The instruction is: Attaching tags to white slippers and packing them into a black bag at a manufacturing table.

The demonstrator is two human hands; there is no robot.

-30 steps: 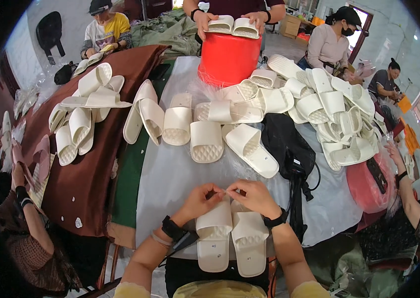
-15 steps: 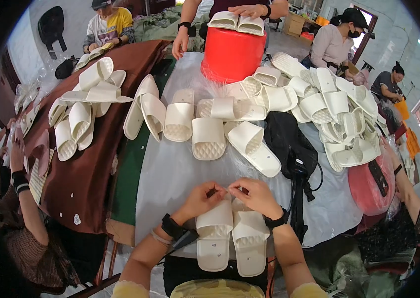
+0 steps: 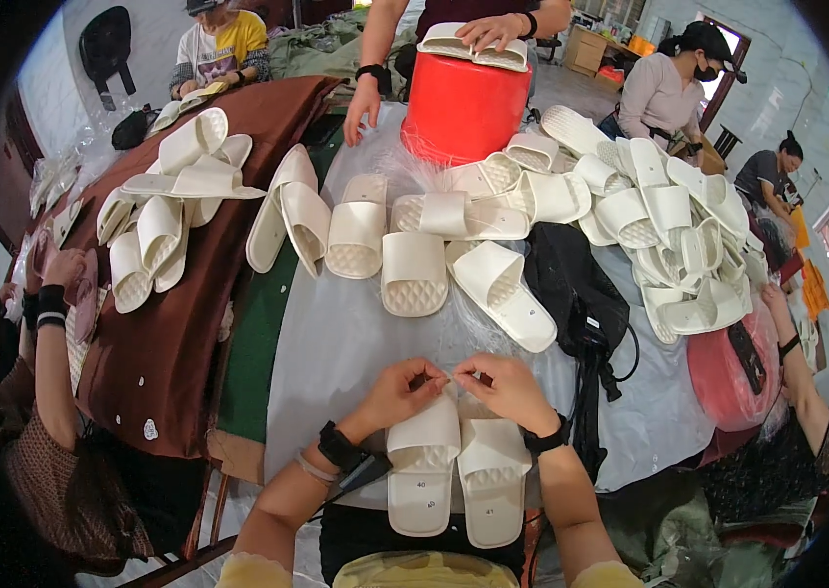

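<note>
Fingertips nearly meet over two cream slippers [image 3: 422, 431] lying side by side at the near edge of a grey-covered counter [image 3: 326, 348].
The left hand [image 3: 401, 390] and right hand [image 3: 507, 389] are both pinched narrow; anything between them is too small to tell. Beyond sit a black bag [image 3: 571, 284], heaped slippers [image 3: 664, 208] and a red tub [image 3: 466, 110].

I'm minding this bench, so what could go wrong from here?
The two near slippers seem to overhang the table; a nudge might tip them off. Whatever the left fingers and right fingers pinch at their far ends is too small to make out, and might slip. The loose pile on the right could slide.
</note>
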